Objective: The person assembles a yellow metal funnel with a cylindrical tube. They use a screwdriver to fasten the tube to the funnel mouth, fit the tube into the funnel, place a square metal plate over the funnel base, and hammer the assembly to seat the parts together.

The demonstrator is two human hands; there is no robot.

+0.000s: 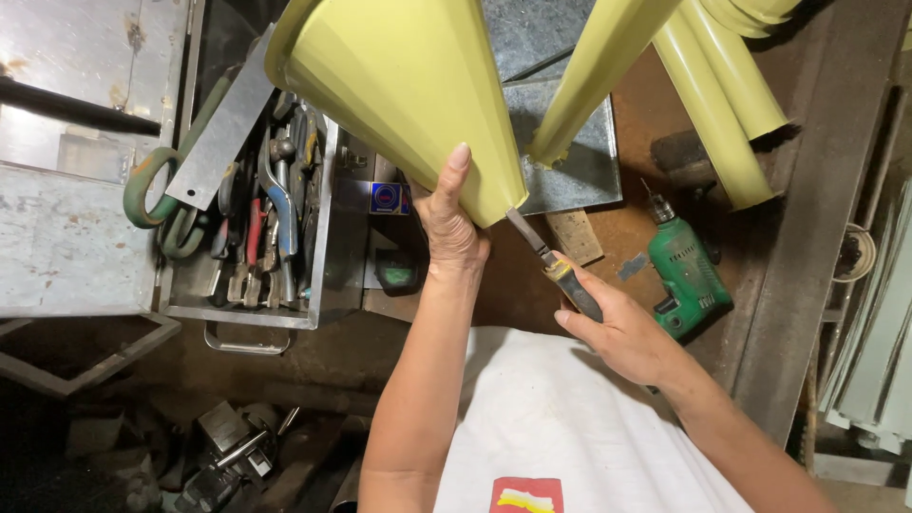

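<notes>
My left hand (448, 220) grips the narrow end of a large yellow-green sheet-metal cone (399, 81), thumb up along its side. The cone widens toward the upper left. My right hand (617, 328) is closed on the handle of a flat file (543, 255). Its dark blade points up and left, and the tip meets the cone's narrow rim. Both forearms reach up from a white cloth (560, 427) over my lap.
A metal tray (249, 313) of pliers, snips and other hand tools lies at left. A green electric drill (686, 275) rests on the brown bench at right. Yellow-green tubes (712, 104) stand at upper right above a grey steel sheet (570, 161). Scrap metal parts lie below left.
</notes>
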